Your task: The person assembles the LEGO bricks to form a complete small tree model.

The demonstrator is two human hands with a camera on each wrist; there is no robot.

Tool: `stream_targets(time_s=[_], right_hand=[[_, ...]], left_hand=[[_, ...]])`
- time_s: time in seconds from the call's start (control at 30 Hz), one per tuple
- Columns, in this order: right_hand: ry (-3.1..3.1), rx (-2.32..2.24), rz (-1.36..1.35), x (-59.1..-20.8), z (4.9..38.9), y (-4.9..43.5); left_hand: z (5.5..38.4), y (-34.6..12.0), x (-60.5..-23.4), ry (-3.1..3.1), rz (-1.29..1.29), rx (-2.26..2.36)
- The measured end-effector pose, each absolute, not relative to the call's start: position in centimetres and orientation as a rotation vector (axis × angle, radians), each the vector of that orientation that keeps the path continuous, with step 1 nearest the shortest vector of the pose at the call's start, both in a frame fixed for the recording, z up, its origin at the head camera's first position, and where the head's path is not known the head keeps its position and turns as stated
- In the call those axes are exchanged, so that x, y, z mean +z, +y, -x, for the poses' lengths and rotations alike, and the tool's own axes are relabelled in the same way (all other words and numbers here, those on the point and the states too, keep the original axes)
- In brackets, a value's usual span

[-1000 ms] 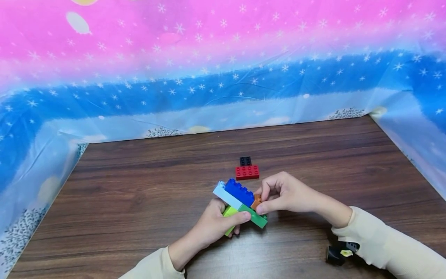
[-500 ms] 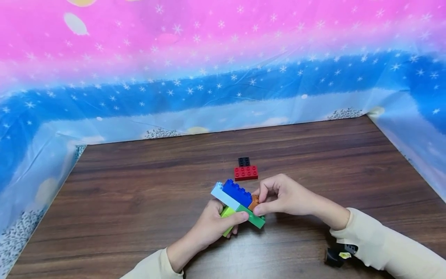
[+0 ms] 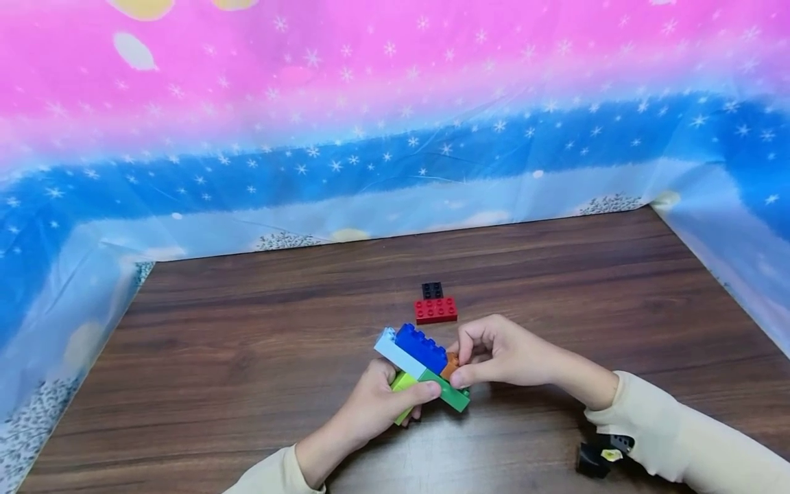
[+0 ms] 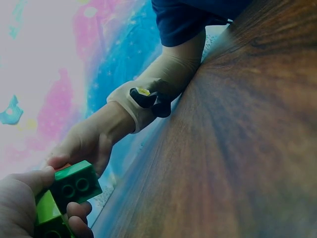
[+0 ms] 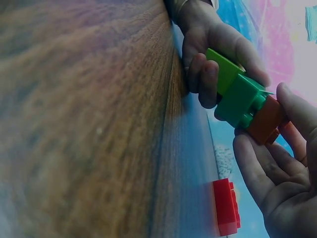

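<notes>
Your left hand grips the lime brick and the green brick, thumb on the latter; the tilted brick stack is held above the table. Your right hand pinches the orange brick at the green brick's studs, beside the dark blue brick. Farther off, the red brick lies on the table, the black brick directly behind it. A patterned cloth hangs at the rear.

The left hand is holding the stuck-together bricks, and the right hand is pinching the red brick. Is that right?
Not quite: the right hand is pinching the orange brick, as the right wrist view shows. The red brick lies on the table in the head view. The left hand is indeed holding the joined bricks.
</notes>
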State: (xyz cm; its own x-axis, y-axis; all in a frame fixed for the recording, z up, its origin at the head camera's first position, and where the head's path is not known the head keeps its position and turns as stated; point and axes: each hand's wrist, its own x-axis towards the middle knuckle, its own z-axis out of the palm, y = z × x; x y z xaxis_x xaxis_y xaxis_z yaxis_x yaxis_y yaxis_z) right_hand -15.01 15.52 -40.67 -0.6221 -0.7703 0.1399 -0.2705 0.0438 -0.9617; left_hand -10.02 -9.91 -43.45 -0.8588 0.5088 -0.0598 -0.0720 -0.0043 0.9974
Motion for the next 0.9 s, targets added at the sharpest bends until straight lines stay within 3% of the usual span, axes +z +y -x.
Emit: stream_targets(time_s=[0.9], right_hand=[[2.069,-1.462,1.141,-40.55,14.54,15.53]], left_hand=[[10.10,-10.18,-43.38,1.894,-0.458,1.891]])
